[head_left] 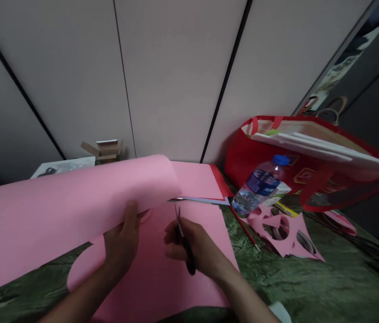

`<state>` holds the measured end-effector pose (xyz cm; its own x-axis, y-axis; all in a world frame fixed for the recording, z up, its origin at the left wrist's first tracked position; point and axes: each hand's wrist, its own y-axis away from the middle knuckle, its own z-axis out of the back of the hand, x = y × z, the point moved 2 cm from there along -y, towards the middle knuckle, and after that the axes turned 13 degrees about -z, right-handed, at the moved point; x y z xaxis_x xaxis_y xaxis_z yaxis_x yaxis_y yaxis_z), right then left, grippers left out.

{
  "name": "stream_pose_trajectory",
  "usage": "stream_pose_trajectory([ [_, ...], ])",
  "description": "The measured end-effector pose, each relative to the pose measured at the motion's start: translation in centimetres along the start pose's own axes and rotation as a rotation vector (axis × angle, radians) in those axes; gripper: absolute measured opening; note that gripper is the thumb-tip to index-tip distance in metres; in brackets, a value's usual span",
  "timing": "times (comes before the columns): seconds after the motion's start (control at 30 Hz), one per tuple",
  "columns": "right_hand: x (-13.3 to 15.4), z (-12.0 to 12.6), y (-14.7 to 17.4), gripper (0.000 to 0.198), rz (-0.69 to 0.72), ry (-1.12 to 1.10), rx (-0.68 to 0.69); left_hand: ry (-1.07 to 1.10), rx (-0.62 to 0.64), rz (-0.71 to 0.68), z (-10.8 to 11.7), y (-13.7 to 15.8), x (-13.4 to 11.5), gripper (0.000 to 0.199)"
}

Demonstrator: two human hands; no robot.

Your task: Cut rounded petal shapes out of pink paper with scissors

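My left hand (124, 237) is closed on the lower edge of a large pink paper sheet (84, 193), which curls up and stretches off to the left. In my right hand (192, 244) is a pair of scissors (185, 246) with black handles, its blades pointing up and away from me. The blade tips are close to the right end of the raised sheet; whether they touch it I cannot tell. Beneath both hands lies more pink paper (182, 287) on the table. Behind it, red and lilac sheets show under another pink sheet (199, 177).
A water bottle (259, 184) with a blue cap leans by a red bag (253, 152) holding white boards. Right of the paper are a red pencil (246, 229) and a pink scrap with cut-out holes (286, 233). A small open cardboard box (106, 148) stands by the wall.
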<state>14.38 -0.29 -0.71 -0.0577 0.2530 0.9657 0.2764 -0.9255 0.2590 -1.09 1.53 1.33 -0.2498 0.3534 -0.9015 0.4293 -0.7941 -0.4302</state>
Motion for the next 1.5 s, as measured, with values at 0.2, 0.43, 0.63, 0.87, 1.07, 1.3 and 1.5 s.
stream_pose_trajectory([
  [0.2, 0.0, -0.9, 0.5, 0.032, -0.066, -0.021, 0.064, -0.102, 0.098, 0.093, -0.4, 0.9, 0.2, 0.032],
  [0.43, 0.2, -0.4, 0.2, 0.035, 0.029, -0.245, 0.035, -0.191, 0.114, 0.042, -0.1, 1.5, 0.6, 0.031],
  [0.63, 0.3, -0.5, 0.4, 0.035, 0.052, -0.234, 0.062, -0.289, 0.126, 0.081, -0.1, 1.5, 0.7, 0.032],
  [0.87, 1.1, -0.3, 0.6, 0.041, 0.062, -0.258, -0.001, -0.272, 0.092, 0.100, -0.1, 2.0, 0.9, 0.030],
  [1.07, 1.2, -0.7, 0.8, 0.043, 0.005, -0.176, 0.056, -0.315, 0.161, 0.065, -0.2, 2.1, 0.1, 0.026],
  [1.3, 1.4, -0.8, 0.9, 0.046, 0.053, -0.261, 0.061, -0.288, 0.236, 0.182, -0.3, 2.7, -0.2, 0.026],
  [1.5, 0.5, -1.6, 1.2, 0.033, 0.115, -0.316, 0.013, -0.274, 0.338, 0.182, 0.0, 2.8, 0.5, 0.029],
])
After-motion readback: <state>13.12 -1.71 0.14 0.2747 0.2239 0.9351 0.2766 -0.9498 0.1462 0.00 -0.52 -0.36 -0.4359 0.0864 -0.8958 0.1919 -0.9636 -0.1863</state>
